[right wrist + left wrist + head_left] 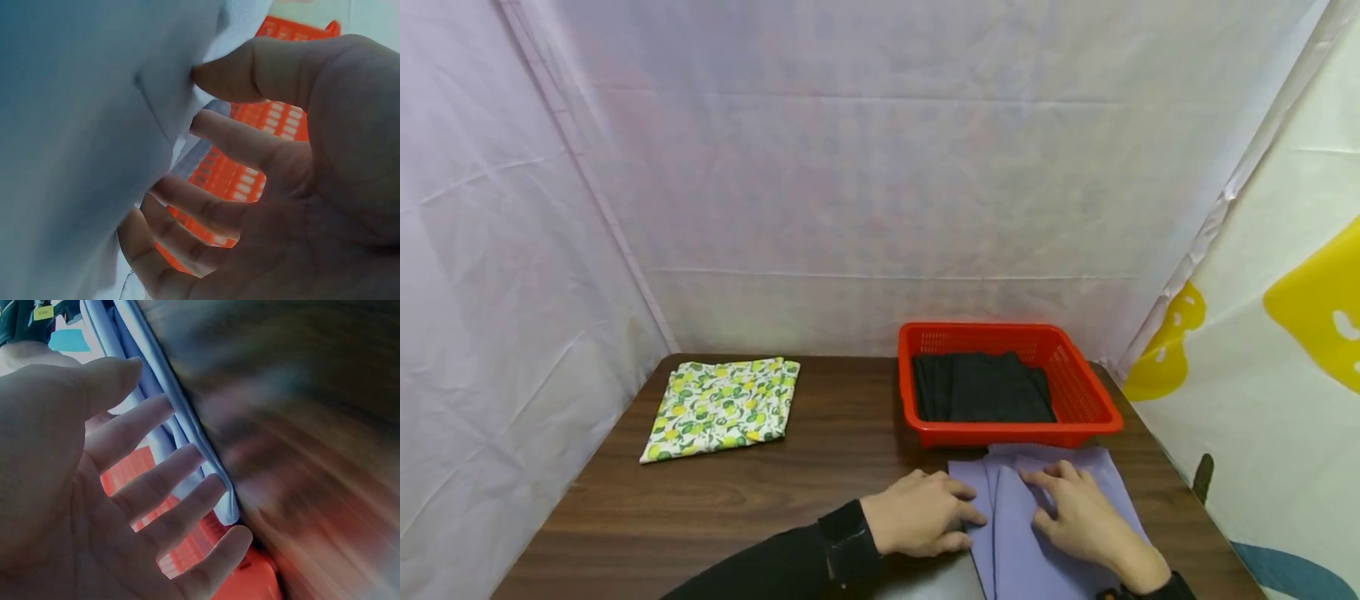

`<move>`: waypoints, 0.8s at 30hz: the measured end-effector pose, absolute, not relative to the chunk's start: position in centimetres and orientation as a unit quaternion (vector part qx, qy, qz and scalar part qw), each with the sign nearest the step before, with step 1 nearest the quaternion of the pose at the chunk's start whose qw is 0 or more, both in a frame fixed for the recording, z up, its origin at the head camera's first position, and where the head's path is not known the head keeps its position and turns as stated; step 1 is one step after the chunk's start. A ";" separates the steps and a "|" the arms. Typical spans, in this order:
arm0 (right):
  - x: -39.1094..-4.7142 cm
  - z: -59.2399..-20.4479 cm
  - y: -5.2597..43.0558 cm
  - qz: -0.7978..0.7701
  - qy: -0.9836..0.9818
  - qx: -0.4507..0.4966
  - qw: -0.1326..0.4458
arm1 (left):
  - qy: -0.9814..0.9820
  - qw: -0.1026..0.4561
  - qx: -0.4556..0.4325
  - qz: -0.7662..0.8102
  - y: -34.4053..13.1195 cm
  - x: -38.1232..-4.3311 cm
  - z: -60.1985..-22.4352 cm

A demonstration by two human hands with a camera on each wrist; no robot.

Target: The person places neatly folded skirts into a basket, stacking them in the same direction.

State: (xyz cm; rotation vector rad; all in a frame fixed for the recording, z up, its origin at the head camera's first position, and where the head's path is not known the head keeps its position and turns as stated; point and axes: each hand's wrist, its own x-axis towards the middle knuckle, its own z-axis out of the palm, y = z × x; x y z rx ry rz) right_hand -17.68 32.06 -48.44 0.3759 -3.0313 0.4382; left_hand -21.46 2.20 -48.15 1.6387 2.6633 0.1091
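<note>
A lavender cloth (1011,533) lies in lengthwise folds at the right front of the table. My left hand (925,512) rests at its left edge, fingers spread and lightly bent. In the left wrist view, those fingertips (199,453) come right up to the layered edge of the cloth. My right hand (1086,517) is over the right part of the cloth, thumb and forefinger apart. Seen from the right wrist, the thumb (234,75) touches the raised fabric, and the other fingers reach its lower side with bent tips.
A red plastic basket (1000,433) stands just behind the lavender cloth, with a folded black cloth (985,387) inside. Farther left, a folded lemon-print cloth (722,406) lies on the brown wooden table (842,425). White fabric walls (880,183) enclose the back and sides.
</note>
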 end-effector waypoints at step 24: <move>-17.4 -47.0 22.2 0.193 -0.946 0.249 -0.083 | 0.896 0.030 0.424 0.130 -9.0 -20.5 -47.3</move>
